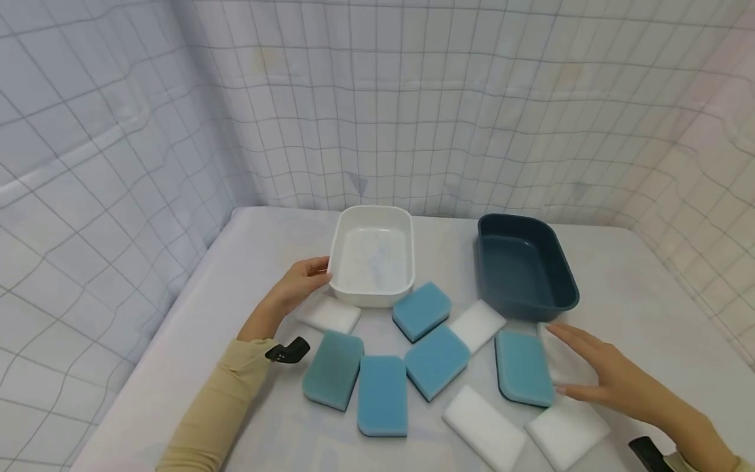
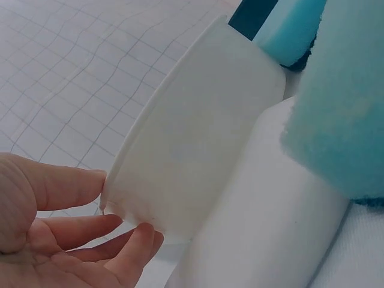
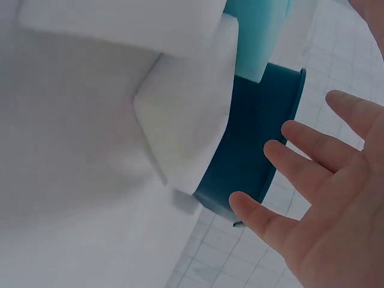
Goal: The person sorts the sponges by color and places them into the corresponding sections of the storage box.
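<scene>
Touching the white tub (image 1: 373,299) at the corner nearest our left hand (image 1: 297,286), we have that hand's fingers loosely bent and the thumb apart at the rim; whether they pinch it we cannot tell. Just below those fingers lies a white sponge (image 1: 333,313). Our right hand (image 1: 615,379) is spread wide and holds nothing, over a second white sponge (image 1: 563,364), with a pale blue sponge (image 1: 523,368) just beside its thumb tip and the dark blue bin (image 1: 527,311) beyond its fingers. We judge the step in hand to be steadying the tub while reaching among the sponges. Taking the one beneath our right hand would call for lowering thumb and fingers to its edges, without nudging its pale blue neighbour.
</scene>
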Demonstrator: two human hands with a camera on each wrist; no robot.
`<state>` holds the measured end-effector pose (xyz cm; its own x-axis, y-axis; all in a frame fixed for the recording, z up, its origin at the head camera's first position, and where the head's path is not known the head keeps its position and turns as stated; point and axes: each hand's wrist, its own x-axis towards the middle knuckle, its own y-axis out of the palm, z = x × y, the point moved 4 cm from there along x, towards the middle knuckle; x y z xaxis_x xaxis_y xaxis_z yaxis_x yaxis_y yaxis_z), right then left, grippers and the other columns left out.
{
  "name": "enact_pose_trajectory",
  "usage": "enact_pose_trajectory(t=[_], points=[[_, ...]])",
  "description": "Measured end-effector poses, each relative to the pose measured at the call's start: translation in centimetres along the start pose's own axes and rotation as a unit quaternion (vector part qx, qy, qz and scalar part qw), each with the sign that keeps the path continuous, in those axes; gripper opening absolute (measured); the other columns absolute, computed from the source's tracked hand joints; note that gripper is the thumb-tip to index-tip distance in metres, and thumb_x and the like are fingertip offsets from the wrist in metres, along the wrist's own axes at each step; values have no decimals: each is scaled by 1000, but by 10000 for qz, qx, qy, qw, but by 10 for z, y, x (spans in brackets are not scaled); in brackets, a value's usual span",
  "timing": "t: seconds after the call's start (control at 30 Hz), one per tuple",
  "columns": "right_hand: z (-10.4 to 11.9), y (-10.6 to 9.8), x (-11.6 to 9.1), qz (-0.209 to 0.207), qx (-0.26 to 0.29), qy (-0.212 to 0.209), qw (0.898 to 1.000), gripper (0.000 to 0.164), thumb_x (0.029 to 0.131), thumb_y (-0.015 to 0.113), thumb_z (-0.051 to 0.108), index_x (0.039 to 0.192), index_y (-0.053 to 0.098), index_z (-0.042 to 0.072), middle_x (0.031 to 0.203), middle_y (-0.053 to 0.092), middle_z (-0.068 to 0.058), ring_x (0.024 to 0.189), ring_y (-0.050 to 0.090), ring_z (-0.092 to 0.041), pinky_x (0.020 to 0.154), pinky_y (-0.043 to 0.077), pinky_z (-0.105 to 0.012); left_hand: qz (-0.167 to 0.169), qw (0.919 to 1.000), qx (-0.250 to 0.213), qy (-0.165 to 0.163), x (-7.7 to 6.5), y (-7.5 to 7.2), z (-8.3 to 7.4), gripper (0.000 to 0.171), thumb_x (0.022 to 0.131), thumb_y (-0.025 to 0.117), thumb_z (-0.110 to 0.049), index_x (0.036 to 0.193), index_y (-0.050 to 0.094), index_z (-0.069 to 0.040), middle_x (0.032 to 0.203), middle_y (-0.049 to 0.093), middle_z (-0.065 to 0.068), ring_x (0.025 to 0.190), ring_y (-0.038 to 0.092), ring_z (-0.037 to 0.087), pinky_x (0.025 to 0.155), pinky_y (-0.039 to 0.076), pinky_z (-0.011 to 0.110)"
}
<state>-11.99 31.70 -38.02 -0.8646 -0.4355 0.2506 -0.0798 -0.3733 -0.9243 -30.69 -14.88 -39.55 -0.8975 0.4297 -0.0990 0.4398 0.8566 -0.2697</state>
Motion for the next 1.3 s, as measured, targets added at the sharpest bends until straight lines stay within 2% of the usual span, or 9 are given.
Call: enact_pose_trajectory(t=[0.03,0.13,0.23,0.27,0.6,0.73,0.9,1.1,1.3], points=[[2,3,2,-16,-30,-169,9999,93,67,82,36,145,35,16,141,46,-10,128,14,24,95,26,2,10,10000,21,-3,0,1,0,56,97,45,-7,146,22,4,151,27,25,139,29,40,115,27,51],[7,10,7,-26,-73,-588,9982,100,61,85,41,144,37,12,143,43,-13,133,25,10,95,47,-27,25,10000,71,-1,0,3,-1,55,97,46,-8,146,23,4,151,27,25,140,28,40,115,27,52],[10,16,10,62,-97,-687,9976,104,58,84,48,143,38,12,142,41,-18,131,31,1,79,48,-55,23,9999,104,-26,1,6,-1,55,97,46,-9,146,23,4,151,27,24,139,29,40,114,28,52],[10,18,10,91,-48,-708,9974,104,58,84,50,143,38,12,143,40,-19,130,31,-1,79,46,-57,18,9999,96,-42,1,6,-1,55,97,46,-9,146,24,4,151,28,24,139,29,40,114,28,52],[9,28,13,441,-114,-700,9965,107,58,79,60,145,36,17,147,35,-15,138,10,7,83,36,-56,46,10000,-30,23,0,9,0,55,97,45,-7,146,23,5,150,28,26,138,31,41,114,28,52],[11,29,12,636,-35,-537,9965,105,59,77,62,145,35,19,145,37,-17,137,25,-10,84,36,-58,56,10000,-24,-3,0,10,2,55,97,45,-7,146,23,5,150,29,25,138,31,40,114,28,52],[12,29,13,903,70,-331,9953,100,61,76,63,144,36,23,140,43,-19,123,40,-35,86,34,-60,81,9999,-72,38,-2,11,5,56,97,46,-8,146,22,5,150,28,26,138,30,41,114,27,52],[14,33,17,978,-66,-568,9936,94,64,76,60,142,39,23,135,48,-16,117,48,-35,84,42,-57,59,10000,18,-48,-4,7,12,56,98,46,-10,147,23,4,151,28,25,139,29,40,114,27,53],[14,26,23,718,-295,-813,9937,92,64,80,54,141,42,20,131,49,-17,114,53,-35,81,48,-55,1,10000,-1,75,-3,4,5,57,98,46,-13,147,21,3,151,27,25,140,29,40,114,27,52]])
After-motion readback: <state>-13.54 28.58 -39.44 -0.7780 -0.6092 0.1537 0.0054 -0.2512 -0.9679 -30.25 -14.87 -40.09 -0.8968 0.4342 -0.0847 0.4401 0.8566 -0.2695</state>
